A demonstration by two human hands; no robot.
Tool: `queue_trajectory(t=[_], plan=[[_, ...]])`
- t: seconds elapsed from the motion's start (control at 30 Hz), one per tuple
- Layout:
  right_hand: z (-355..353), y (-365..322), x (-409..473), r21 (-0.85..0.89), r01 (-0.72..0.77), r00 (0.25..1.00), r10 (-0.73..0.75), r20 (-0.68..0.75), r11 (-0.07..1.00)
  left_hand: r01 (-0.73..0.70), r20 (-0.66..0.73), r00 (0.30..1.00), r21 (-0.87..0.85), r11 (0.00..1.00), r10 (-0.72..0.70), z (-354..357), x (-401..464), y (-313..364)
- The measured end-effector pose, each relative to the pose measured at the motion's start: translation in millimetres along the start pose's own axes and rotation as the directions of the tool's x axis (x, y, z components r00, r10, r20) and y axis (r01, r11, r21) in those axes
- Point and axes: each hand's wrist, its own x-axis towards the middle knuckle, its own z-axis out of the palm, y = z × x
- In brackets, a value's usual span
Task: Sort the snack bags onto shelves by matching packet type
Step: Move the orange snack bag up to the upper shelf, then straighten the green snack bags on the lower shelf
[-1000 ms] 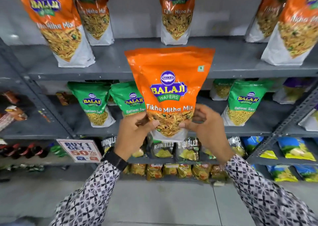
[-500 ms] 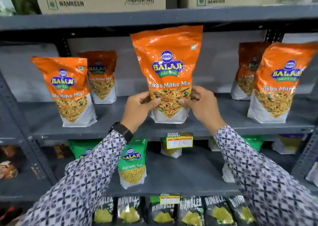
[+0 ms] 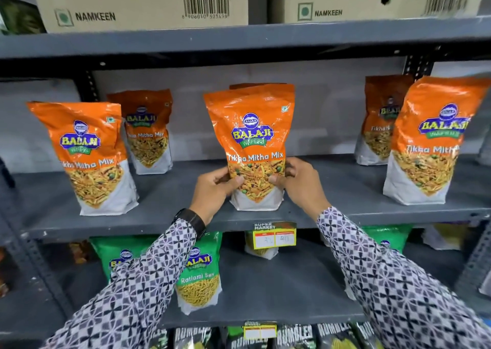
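Note:
An orange Tikha Mitha Mix bag (image 3: 251, 136) stands upright on the grey middle shelf (image 3: 170, 210), its base touching the shelf. My left hand (image 3: 212, 192) grips its lower left side and my right hand (image 3: 300, 186) grips its lower right side. Another orange bag (image 3: 255, 86) peeks out right behind it. More of the same orange bags stand at the left (image 3: 87, 157), back left (image 3: 148, 133), back right (image 3: 380, 125) and right (image 3: 430, 146).
Green Ratlami Sev bags (image 3: 199, 274) stand on the shelf below, dark packets (image 3: 295, 335) on the one under that. Cardboard Namkeen boxes (image 3: 138, 3) sit on the top shelf. A yellow price tag (image 3: 275, 238) hangs on the middle shelf's front edge.
Both hands lifted the orange bag from the height of the green bags up to the orange-bag shelf and set it down there. The view tilted upward.

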Motion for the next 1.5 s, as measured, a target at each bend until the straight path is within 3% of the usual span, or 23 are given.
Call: queue_trajectory(t=[0.5, 0.7, 0.83, 0.9, 0.97, 1.07, 1.2, 1.37, 1.5], plan=[[-2.7, 8.2, -3.3, 0.015, 0.011, 1.0, -0.011, -0.008, 1.0, -0.044, -0.018, 0.999, 0.064, 0.997, 0.045, 11.5, -4.1, -4.5], [-4.1, 2.5, -17.0, 0.031, -0.054, 0.997, 0.056, -0.052, 0.998, -0.057, -0.019, 0.998, 0.103, 0.993, 0.059, 8.7, -12.4, 1.2], [-1.8, -4.5, -54.3, -0.013, -0.012, 0.974, 0.008, -0.227, 1.0, -0.072, -0.208, 0.973, 0.136, 0.988, 0.1, -6.8, -42.2, -3.1], [4.1, -8.8, -77.9, 0.019, 0.037, 0.978, -0.032, -0.208, 0.999, -0.094, -0.308, 0.942, 0.146, 0.985, 0.135, -17.2, -68.5, -11.5], [18.0, -8.6, -100.9, 0.076, 0.05, 0.995, -0.043, -0.095, 0.996, -0.085, -0.394, 0.909, 0.144, 0.986, 0.136, -29.0, -96.4, -26.3], [54.2, 5.6, -130.0, 0.089, 0.02, 0.99, -0.033, 0.139, 0.996, 0.041, -0.508, 0.86, 0.171, 0.984, 0.053, -55.7, -129.6, -69.0], [120.5, 57.2, -152.6, -0.056, -0.018, 0.922, 0.038, 0.385, 0.998, 0.325, -0.528, 0.821, 0.118, 0.938, -0.218, -90.8, -153.6, -133.3], [195.2, 114.9, -140.5, -0.167, -0.301, 0.794, 0.344, 0.502, 0.939, 0.616, -0.351, 0.759, 0.115, 0.779, -0.548, -121.7, -153.9, -186.2], [236.6, 150.3, -116.6, -0.238, -0.415, 0.748, 0.478, 0.461, 0.878, 0.619, -0.262, 0.778, 0.165, 0.768, -0.571, -130.9, -141.6, -206.1]])
